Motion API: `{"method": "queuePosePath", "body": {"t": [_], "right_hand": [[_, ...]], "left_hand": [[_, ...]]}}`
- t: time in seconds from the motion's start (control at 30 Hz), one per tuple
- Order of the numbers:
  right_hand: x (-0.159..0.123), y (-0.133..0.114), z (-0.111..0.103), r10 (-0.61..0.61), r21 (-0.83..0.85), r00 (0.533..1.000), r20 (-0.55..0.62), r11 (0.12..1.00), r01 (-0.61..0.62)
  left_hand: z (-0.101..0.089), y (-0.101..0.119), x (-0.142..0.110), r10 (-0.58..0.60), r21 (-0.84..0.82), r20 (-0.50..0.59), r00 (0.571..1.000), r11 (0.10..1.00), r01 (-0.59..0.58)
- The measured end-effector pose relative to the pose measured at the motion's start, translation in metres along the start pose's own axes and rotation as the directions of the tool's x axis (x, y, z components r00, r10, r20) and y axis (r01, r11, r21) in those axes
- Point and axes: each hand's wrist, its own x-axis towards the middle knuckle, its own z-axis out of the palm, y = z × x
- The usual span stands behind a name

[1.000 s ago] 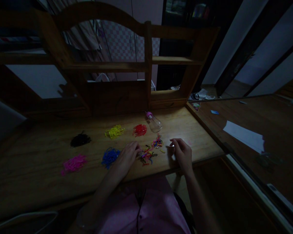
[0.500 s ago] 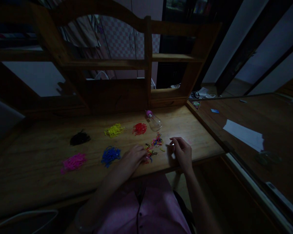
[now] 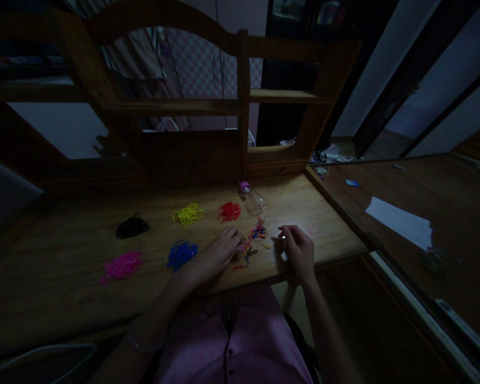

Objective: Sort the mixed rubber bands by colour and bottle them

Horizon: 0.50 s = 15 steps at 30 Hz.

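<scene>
Curling at the left of a mixed pile of coloured bands (image 3: pixel 258 230), the left hand (image 3: pixel 224 247) sits across from the half-curled right hand (image 3: pixel 298 247); it is too dim to tell whether either grips a band. Farther out on the wooden desk (image 3: pixel 324 218), red pile (image 3: pixel 229 212), yellow pile (image 3: pixel 188 214), blue pile (image 3: pixel 182 254), black pile (image 3: pixel 132 228) and pink pile (image 3: pixel 122 266) lie apart, likely to keep colours separate, with a clear bottle (image 3: pixel 255 201) beside the red. Room for moving lies between them, while the front edge (image 3: pixel 260 280) runs close to both hands.
</scene>
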Motion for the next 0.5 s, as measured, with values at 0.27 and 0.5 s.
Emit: {"method": "queuePosePath", "body": {"t": [0.27,0.5], "right_hand": [[0.001,0.001,0.000,-0.001,-0.006,1.000,0.002,1.000,0.001],[-0.001,0.001,0.001,-0.004,-0.005,1.000,0.008,1.000,0.004]], "left_hand": [[0.000,0.000,0.005,-0.302,-0.512,-0.034,0.953,0.824,0.243],[0.005,-0.018,0.017,-0.357,-0.645,-0.053,0.932,0.725,0.241]]}}
